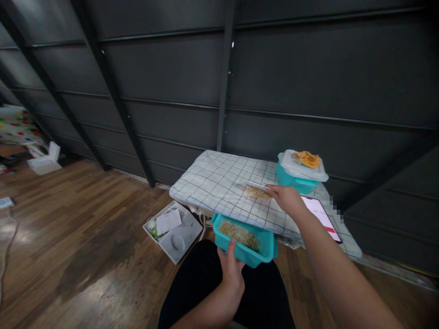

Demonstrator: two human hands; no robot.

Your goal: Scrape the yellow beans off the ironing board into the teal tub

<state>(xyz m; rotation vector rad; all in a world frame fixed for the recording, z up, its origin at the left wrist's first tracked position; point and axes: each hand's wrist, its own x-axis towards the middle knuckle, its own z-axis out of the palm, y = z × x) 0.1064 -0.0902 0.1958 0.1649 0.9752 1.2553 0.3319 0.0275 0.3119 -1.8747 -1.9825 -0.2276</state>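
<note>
My left hand grips the near side of an open teal plastic container, thumb on the wall and fingers underneath. It is held above my lap, at the table's front edge, and small yellow beans or grains lie in it. My right hand is closed on the end of a thin, clear plastic piece whose exact kind I cannot make out. Just under that piece, more yellow grains show over the checked cloth; whether they are loose or inside clear plastic is unclear.
On the table with its white checked cloth stands another teal container with a whitish lid and a crumpled orange cloth on top. A phone lies at the right. An open white box sits on the wooden floor.
</note>
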